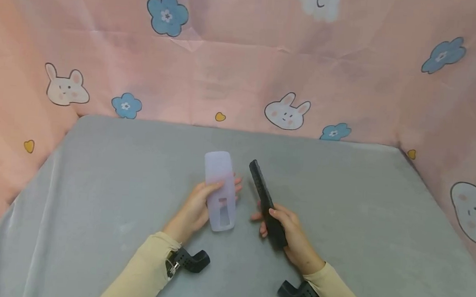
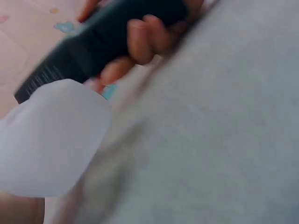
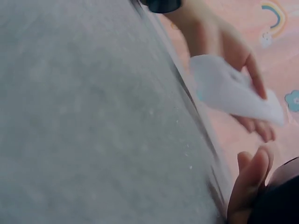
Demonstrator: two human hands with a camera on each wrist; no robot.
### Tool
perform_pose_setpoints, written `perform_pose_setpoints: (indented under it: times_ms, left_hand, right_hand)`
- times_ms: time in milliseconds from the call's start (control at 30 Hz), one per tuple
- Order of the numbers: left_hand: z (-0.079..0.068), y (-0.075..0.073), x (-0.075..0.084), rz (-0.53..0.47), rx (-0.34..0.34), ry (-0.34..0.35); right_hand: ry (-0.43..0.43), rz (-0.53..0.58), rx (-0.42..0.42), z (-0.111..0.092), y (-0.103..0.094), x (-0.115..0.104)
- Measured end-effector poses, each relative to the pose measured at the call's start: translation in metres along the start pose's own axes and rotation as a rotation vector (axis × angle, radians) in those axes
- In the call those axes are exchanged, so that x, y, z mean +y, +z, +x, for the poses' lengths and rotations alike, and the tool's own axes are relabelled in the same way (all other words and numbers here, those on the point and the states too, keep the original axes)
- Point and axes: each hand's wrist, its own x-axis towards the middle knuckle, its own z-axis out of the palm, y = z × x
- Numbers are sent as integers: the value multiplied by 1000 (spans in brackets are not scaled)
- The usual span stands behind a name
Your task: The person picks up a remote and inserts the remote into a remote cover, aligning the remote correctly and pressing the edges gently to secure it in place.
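Note:
In the head view, a pale translucent remote control cover [image 1: 218,168] with a cut-out near its lower end is tilted slightly to the left. My left hand [image 1: 194,210] grips it, thumb across the front and fingers behind. To the right, a black remote control [image 1: 263,189] slants up and leftward, its narrow side toward the head camera. My right hand [image 1: 295,237] holds its lower part, with the thumb on one edge. A gap separates the two items in the head view. The left wrist view has the cover [image 2: 53,135] overlapping the far end of the remote [image 2: 105,42].
A grey cloth [image 1: 114,204] covers the table. Behind and at both sides hangs a pink curtain [image 1: 235,74] printed with rabbits, flowers and hearts. A black wrist camera [image 1: 193,260] sits on the left sleeve, another wrist camera [image 1: 296,294] on the right.

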Motion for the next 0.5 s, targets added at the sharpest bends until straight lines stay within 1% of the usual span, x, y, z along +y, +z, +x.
perform_pose_setpoints:
  times_ms: [67, 133, 233, 367, 500]
  left_hand:
    - [-3, -4, -4, -23, 9, -5]
    - [-3, -6, -7, -31, 0, -3]
    - [-3, -7, -7, -29, -18, -16]
    - [-4, -7, -6, -15, -22, -38]
    - [-4, -8, -7, -10, 16, -43]
  right_hand:
    - [15, 69, -42, 1, 0, 3]
    - [32, 127, -69, 2, 0, 4]
    - [32, 176, -107, 1, -1, 3]
    - [8, 182, -109, 2, 1, 0]
    - [-2, 153, -81, 3, 4, 0]
